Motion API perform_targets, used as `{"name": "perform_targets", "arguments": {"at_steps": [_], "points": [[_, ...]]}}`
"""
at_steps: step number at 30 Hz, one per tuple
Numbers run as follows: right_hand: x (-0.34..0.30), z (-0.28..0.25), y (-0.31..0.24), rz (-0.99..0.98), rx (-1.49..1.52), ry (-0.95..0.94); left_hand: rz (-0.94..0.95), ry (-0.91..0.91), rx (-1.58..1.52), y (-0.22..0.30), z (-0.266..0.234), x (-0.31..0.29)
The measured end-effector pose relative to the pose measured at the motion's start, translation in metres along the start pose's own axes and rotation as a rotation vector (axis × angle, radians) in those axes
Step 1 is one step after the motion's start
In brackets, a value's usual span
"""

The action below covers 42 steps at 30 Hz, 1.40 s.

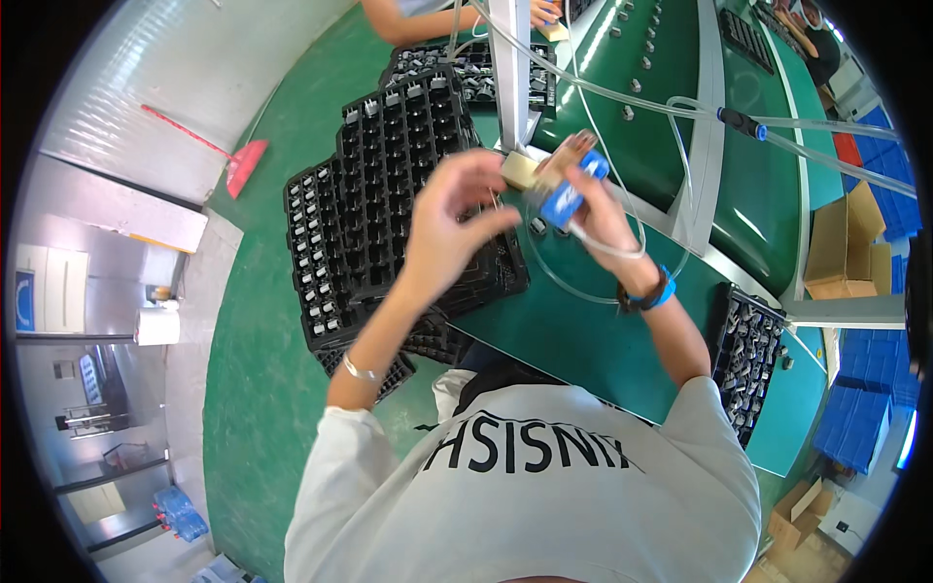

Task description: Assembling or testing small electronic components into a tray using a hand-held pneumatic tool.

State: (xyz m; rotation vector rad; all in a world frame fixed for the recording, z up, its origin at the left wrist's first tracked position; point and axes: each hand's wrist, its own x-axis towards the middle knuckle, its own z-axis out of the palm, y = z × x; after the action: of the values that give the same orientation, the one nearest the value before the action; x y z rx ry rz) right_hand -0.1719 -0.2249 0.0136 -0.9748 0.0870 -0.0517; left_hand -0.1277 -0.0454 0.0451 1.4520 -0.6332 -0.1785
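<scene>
My right hand [607,209] grips a small hand tool [566,185] with a blue body and a clear hose [603,248] running from it. My left hand [457,214] is raised just left of the tool, fingers curled, fingertips close to a small tan block [518,170] at the tool's tip. Whether the left hand pinches a small part I cannot tell. Both hands hover above the green workbench [573,330] and the stacked black trays [389,185] of small components.
Another black tray [753,360] of parts lies at my right. A green conveyor [671,107] runs at the back, with clear tubes [826,126] across it. Another person's arm [428,21] reaches in at the top. Cardboard boxes [846,243] and blue crates [865,398] stand at the right.
</scene>
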Motion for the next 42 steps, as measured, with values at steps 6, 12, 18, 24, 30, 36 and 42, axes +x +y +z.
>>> {"name": "perform_targets", "arguments": {"at_steps": [6, 12, 18, 24, 30, 36, 42], "points": [[0.051, -0.054, 0.027, -0.319, -1.067, 0.032, 0.336, 0.113, 0.886, -0.058, -0.088, 0.107], [0.062, -0.064, 0.048, -0.460, -1.254, -0.022, 0.316, 0.007, 1.239, -0.093, -0.109, 0.147], [0.059, -0.067, 0.044, -0.415, -1.199, -0.045, 0.202, -0.048, 1.215, -0.092, -0.102, 0.168], [0.071, -0.064, 0.045, -0.357, -1.273, 0.007, -0.082, -0.074, 1.026, -0.100, -0.118, 0.189], [0.121, -0.125, 0.026, -0.425, -0.958, 0.269, 0.015, 0.071, 0.740, -0.094, -0.126, 0.175], [0.137, -0.187, -0.001, -0.485, -1.446, 0.670, -0.147, 0.064, -0.126, -0.045, -0.079, 0.111], [0.136, -0.190, -0.006, -0.618, -1.582, 0.626, -0.112, 0.020, -0.157, -0.013, -0.043, 0.027]]}}
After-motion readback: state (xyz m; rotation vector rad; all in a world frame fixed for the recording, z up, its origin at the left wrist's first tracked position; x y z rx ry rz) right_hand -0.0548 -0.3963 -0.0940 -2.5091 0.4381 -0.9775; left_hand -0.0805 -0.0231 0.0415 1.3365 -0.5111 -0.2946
